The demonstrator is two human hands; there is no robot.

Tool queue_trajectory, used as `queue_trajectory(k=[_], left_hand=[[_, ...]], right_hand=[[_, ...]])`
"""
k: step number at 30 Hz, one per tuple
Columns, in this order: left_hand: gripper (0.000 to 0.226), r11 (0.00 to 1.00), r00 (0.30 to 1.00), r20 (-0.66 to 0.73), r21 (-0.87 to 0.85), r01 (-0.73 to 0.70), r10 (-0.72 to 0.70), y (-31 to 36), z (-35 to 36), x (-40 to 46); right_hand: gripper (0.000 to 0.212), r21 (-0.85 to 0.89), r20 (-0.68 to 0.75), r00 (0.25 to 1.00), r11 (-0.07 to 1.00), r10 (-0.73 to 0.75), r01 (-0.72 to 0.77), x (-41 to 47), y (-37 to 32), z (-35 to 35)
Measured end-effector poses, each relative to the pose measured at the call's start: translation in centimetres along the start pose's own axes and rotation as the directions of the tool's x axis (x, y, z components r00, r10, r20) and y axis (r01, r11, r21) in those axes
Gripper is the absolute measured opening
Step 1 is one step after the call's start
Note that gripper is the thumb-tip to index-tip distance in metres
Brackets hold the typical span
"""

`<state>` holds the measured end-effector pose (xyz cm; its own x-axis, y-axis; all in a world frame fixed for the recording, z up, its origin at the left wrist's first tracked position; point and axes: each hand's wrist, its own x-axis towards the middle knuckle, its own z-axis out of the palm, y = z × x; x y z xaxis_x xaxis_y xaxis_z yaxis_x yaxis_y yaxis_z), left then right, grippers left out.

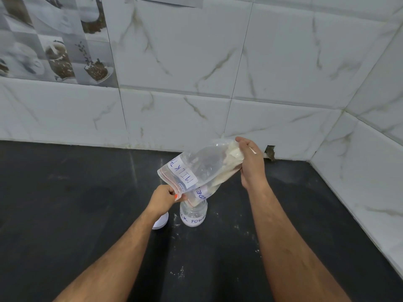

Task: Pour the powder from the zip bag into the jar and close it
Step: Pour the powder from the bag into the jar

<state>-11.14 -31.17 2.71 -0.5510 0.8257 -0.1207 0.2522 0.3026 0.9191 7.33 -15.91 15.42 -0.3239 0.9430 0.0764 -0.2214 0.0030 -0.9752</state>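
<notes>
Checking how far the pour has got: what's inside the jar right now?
The jar shows a low white layer at its bottom; the upper part looks clear. The zip bag mouth covers its opening, so falling powder cannot be seen.

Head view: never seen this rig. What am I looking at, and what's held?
There is no robot. One wide-angle camera on a person's head looks down at their bare arms. The left hand pinches the mouth end of a clear zip bag over an open jar labelled milk powder. The right hand lifts the bag's bottom end, where the powder sits. The jar stands on a dark counter with a white lid beside it and some spilled specks nearby.
</notes>
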Motion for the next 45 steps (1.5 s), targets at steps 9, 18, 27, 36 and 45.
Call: queue_trajectory(k=[9, 18, 27, 36, 45], left_hand=[[0.046, 1.0, 0.999, 0.048, 0.02, 0.01, -0.011, -1.2, 0.0, 0.7], [0.025, 0.999, 1.0, -0.012, 0.04, -0.019, 0.019, -0.7, 0.3, 0.0], [0.061, 1.0, 1.0, -0.01, 0.025, -0.003, 0.004, -1.8, 0.2, 0.3], [0.028, 0.998, 1.0, -0.029, 0.065, -0.008, 0.01, -1.4, 0.6, -0.1], [0.028, 0.997, 0.998, -0.066, 0.075, 0.012, -0.008, -1.0, 1.0, -0.4]], right_hand=[[0.087, 0.299, 0.081, 0.988, 0.942, 0.132, -0.15, -1.5, 0.9, -1.0], [0.118, 0.151, 0.05, 0.991, 0.98, 0.122, -0.128, -2.0, 0.3, -1.2], [0.039, 0.031, 0.113, 0.992, 0.998, 0.057, -0.061, -0.5, 0.6, -2.7], [0.036, -0.077, 0.007, 0.999, 0.996, -0.04, 0.041, -1.2, 0.2, -1.7], [0.061, -0.034, 0.165, 0.986, 0.999, 0.027, -0.022, -2.5, 0.4, -1.1]])
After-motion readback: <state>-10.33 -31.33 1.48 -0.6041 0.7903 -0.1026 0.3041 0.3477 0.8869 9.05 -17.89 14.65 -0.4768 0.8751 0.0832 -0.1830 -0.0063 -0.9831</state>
